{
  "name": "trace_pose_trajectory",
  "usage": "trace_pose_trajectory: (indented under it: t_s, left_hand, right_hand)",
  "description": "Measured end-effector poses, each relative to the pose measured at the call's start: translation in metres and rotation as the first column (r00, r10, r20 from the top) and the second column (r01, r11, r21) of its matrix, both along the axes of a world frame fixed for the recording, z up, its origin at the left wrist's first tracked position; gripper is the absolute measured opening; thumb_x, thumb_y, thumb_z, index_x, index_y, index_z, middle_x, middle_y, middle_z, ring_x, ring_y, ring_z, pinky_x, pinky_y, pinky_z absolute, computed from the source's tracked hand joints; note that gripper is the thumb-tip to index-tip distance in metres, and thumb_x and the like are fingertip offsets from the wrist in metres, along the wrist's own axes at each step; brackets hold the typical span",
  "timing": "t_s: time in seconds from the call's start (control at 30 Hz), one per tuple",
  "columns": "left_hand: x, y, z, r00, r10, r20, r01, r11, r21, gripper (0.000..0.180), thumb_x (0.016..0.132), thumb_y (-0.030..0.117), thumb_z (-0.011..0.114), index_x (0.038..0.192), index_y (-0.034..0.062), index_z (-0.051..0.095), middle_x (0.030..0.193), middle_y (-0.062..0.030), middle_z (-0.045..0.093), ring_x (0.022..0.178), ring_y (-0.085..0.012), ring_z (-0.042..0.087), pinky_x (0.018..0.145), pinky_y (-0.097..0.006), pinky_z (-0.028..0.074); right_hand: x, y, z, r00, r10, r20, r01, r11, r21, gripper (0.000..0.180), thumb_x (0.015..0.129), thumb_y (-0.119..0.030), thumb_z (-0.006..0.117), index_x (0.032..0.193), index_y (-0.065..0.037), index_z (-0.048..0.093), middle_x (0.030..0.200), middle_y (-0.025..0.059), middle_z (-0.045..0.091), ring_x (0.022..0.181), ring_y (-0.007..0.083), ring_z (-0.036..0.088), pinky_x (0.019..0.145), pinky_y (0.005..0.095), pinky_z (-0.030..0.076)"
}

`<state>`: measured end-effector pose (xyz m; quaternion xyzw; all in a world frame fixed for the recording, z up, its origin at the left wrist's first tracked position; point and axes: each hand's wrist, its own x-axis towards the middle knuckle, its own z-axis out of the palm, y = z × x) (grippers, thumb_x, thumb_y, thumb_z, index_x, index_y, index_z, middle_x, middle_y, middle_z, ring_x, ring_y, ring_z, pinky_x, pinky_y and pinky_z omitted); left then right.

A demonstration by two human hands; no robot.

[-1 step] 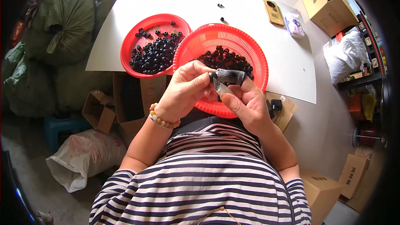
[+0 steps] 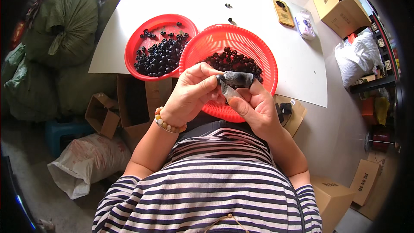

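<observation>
White surface (image 2: 267, 60): at its near edge, over the red basket (image 2: 263, 60), a small black piece (image 2: 221, 77) is pinched by left hand (image 2: 189, 97); a blade (image 2: 228, 91) is gripped by right hand (image 2: 254, 105), best guided slowly, away from fingers.

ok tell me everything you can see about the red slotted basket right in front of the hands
The red basket is round, looks like plastic, and has narrow slots running out from its middle to a smooth rim. It sits upright on the white table, its near edge hanging past the table's front, and its left rim lies against the red bowl. A heap of small black pieces lies inside. The left hand and right hand are held over its near side, hiding that part.
</observation>
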<state>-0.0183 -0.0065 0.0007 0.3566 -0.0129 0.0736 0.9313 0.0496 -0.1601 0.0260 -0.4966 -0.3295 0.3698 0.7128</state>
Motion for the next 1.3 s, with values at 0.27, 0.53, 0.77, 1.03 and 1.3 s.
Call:
trace_pose_trajectory:
  t_s: [0.27, 0.53, 0.77, 1.03, 1.3]
  left_hand:
    - [0.0004, 0.0017, -0.0009, 1.0, 0.007, 0.008, -0.007, 1.0, 0.009, 0.008, 0.082, 0.006, 0.054, 0.088, 0.0016, 0.054, 0.08, -0.0054, 0.056, 0.065, -0.0097, 0.054, 0.059, -0.021, 0.046]
    - [-0.0013, 0.0032, -0.0012, 1.0, 0.024, 0.002, -0.024, 0.996, 0.089, 0.009, 0.081, 0.007, 0.056, 0.088, 0.0036, 0.054, 0.086, -0.0045, 0.053, 0.069, -0.0078, 0.052, 0.055, -0.018, 0.043]
    - [-0.0008, 0.0038, -0.0031, 0.998, 0.06, 0.02, -0.061, 0.993, 0.101, 0.009, 0.08, 0.006, 0.056, 0.088, 0.0036, 0.053, 0.087, -0.0047, 0.052, 0.07, -0.008, 0.052, 0.055, -0.017, 0.043]
    - [0.0015, 0.0067, -0.0065, 0.999, 0.008, 0.047, -0.01, 0.999, 0.033, 0.007, 0.081, 0.004, 0.054, 0.087, 0.0018, 0.055, 0.084, -0.0038, 0.055, 0.074, -0.0098, 0.055, 0.062, -0.022, 0.048]
    - [0.0001, 0.0017, -0.007, 1.0, -0.014, 0.014, 0.014, 0.999, -0.034, 0.008, 0.082, 0.008, 0.054, 0.089, 0.0045, 0.053, 0.081, -0.0048, 0.054, 0.063, -0.0076, 0.05, 0.06, -0.021, 0.047]
  right_hand:
    - [0.0019, 0.0009, -0.0016, 1.0, 0.002, 0.019, -0.002, 1.0, -0.003, 0.034, 0.085, -0.01, 0.049, 0.117, -0.001, 0.039, 0.088, 0.0033, 0.054, 0.081, 0.0061, 0.048, 0.073, 0.0194, 0.037]
    - [0.005, -0.001, 0.0013, 0.999, 0.036, 0.009, -0.036, 0.999, -0.008, 0.031, 0.084, -0.007, 0.05, 0.113, -0.001, 0.042, 0.101, 0.0056, 0.054, 0.094, 0.0078, 0.048, 0.083, 0.0227, 0.038]
    - [0.0048, 0.0014, 0.0005, 0.999, 0.036, -0.02, -0.036, 0.999, 0.016, 0.031, 0.084, -0.006, 0.05, 0.114, -0.001, 0.043, 0.103, 0.0049, 0.053, 0.097, 0.0078, 0.047, 0.085, 0.0231, 0.037]
    - [0.0022, 0.0037, -0.0053, 1.0, 0.006, 0.008, -0.006, 0.999, 0.045, 0.03, 0.085, -0.007, 0.048, 0.114, 0.0, 0.043, 0.102, 0.0035, 0.054, 0.095, 0.0075, 0.047, 0.084, 0.0229, 0.037]
    - [0.0057, -0.0004, 0.0025, 0.996, 0.017, -0.085, -0.018, 1.0, -0.013, 0.027, 0.087, -0.01, 0.047, 0.112, -0.001, 0.045, 0.091, 0.001, 0.054, 0.081, 0.0022, 0.046, 0.071, 0.0174, 0.038]
